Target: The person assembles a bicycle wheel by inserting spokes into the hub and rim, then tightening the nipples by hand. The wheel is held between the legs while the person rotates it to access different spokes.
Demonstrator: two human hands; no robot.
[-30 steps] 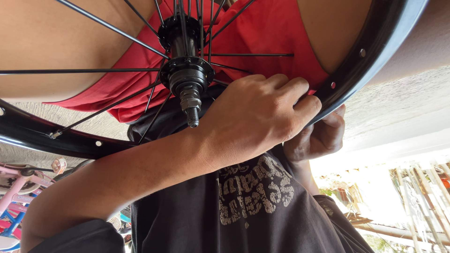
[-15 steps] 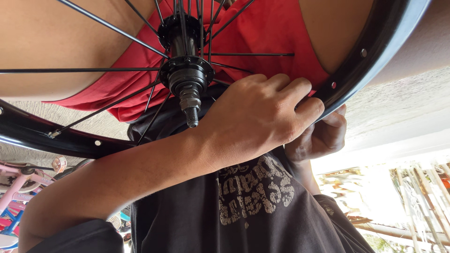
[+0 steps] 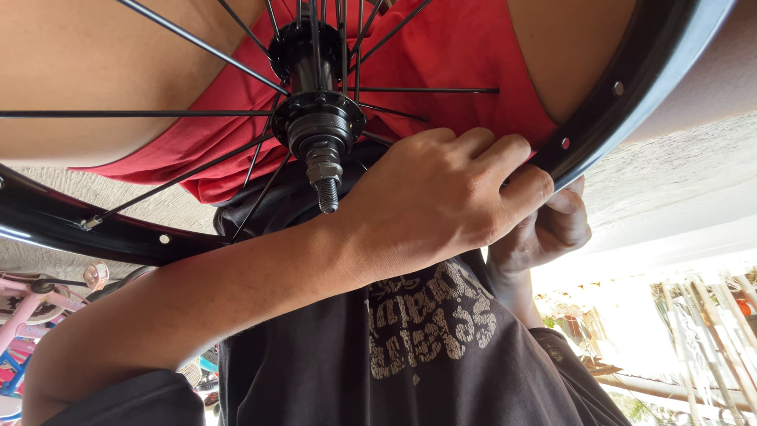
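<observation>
Black alloy is filling the view as you are bracing a bare bicycle wheel across your lap, its rim (image 3: 646,71) curving from the upper right down past your red shorts (image 3: 441,55) to the lower left. Your left hand (image 3: 441,205) is reaching in from the lower left, over your dark printed shirt (image 3: 426,347), and its fingers are clenching over the inner edge of the rim, just beside a spoke hole. Your right hand (image 3: 548,229) is sitting behind and below it, touching the outer side of the same stretch of rim; its fingers are curling inward, but you cannot tell from here whether they are gripping the rim or something small. The hub (image 3: 318,118) with its threaded axle end (image 3: 326,185) is hanging free just left of your left wrist, and thin spokes (image 3: 173,33) are fanning out from it. By the look of it you are working on one spot of the rim rather than the hub. The next move is probably calling for a firm hold from the left hand while the right works by feel, since the left hand is blocking your sight of that spot. A pink child's bicycle (image 3: 31,304) is standing well apart at the left.
</observation>
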